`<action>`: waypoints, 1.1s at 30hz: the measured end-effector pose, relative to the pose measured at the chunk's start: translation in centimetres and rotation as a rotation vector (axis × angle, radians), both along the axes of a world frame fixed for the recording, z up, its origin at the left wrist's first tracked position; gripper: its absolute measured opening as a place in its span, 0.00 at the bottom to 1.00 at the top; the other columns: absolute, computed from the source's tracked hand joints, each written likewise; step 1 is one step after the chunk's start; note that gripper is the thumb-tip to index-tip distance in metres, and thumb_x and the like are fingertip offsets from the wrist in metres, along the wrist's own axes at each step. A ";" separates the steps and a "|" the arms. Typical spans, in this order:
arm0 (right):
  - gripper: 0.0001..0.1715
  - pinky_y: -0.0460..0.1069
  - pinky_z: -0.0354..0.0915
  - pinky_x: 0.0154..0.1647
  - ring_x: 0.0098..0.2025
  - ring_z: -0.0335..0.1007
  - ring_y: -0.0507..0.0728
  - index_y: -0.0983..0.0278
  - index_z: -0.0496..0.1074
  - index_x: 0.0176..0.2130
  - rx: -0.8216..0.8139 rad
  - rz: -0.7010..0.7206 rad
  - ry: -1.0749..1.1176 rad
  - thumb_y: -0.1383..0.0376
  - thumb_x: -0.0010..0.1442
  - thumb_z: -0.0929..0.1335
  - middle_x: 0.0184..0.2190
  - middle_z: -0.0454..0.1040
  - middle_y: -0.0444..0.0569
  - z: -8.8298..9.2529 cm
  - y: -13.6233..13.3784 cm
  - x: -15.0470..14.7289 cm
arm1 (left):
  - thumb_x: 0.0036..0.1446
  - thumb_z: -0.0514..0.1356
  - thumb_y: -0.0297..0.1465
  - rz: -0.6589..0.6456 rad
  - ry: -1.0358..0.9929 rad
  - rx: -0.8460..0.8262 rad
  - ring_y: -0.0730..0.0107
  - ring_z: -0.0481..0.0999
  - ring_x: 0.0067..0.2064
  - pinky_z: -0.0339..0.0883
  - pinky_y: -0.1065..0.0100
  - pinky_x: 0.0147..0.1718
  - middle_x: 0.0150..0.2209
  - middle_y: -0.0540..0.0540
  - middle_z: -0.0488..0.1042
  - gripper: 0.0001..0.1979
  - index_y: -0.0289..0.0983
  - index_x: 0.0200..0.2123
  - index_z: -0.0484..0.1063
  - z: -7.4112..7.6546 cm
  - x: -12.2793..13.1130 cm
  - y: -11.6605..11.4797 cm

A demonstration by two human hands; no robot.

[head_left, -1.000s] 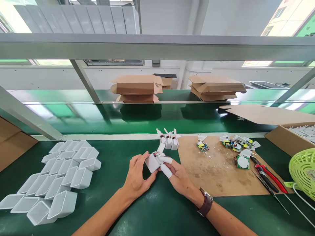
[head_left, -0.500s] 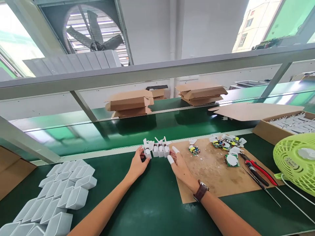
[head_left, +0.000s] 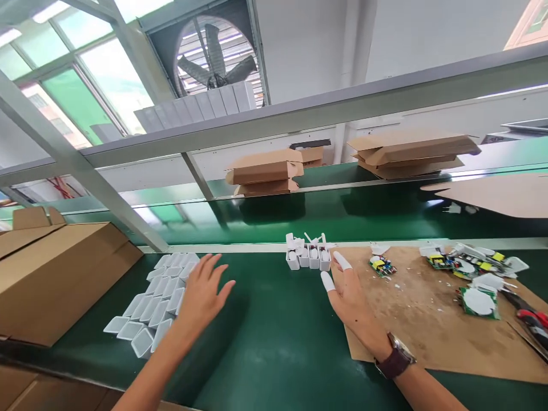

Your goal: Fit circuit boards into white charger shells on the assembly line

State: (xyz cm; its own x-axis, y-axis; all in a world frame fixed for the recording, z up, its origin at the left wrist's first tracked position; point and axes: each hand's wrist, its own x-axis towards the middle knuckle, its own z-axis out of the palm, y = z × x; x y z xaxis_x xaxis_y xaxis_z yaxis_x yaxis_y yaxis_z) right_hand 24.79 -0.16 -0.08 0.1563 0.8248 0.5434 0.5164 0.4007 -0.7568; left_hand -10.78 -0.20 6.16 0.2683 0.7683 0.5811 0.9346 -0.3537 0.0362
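Note:
My left hand is open with fingers spread, hovering over the right edge of a cluster of several empty white plastic housings lying on the green mat. My right hand rests open at the left edge of a brown board, white finger cots on two fingertips, a watch on its wrist. A short row of white housings with parts fitted inside stands just beyond and left of my right fingertips. Neither hand holds anything.
A big cardboard box sits at the left. Small circuit boards and white caps lie on the brown board, red-handled pliers at its right edge. Flat cartons are stacked on the conveyor behind.
One second ago both hands held a white housing; it was set down at the left end of the row. My left hand then swung left to the empty housings. The view turned left.

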 end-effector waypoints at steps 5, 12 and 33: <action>0.31 0.67 0.64 0.67 0.67 0.63 0.66 0.59 0.55 0.68 -0.017 -0.011 -0.114 0.63 0.68 0.63 0.63 0.67 0.58 1.9 -0.6 -0.6 | 0.65 0.51 0.40 0.217 0.248 -0.073 0.26 0.64 0.65 0.67 0.32 0.51 0.55 0.30 0.76 0.20 0.36 0.31 0.77 -1.1 -6.0 0.3; 0.28 0.64 0.59 0.69 0.68 0.60 0.65 0.63 0.60 0.64 -0.180 -0.246 -0.375 0.60 0.68 0.63 0.64 0.65 0.59 3.9 1.4 6.2 | 0.66 0.50 0.41 -0.178 0.051 -0.138 0.44 0.77 0.56 0.74 0.48 0.47 0.54 0.41 0.79 0.18 0.42 0.33 0.77 -3.7 0.2 3.0; 0.26 0.57 0.78 0.46 0.40 0.81 0.60 0.60 0.66 0.61 -0.455 0.203 -0.385 0.56 0.67 0.68 0.40 0.82 0.50 6.2 -6.6 2.9 | 0.68 0.58 0.33 -0.512 -0.367 -0.094 0.58 0.79 0.49 0.77 0.59 0.47 0.49 0.40 0.77 0.10 0.38 0.48 0.74 -6.8 8.3 0.8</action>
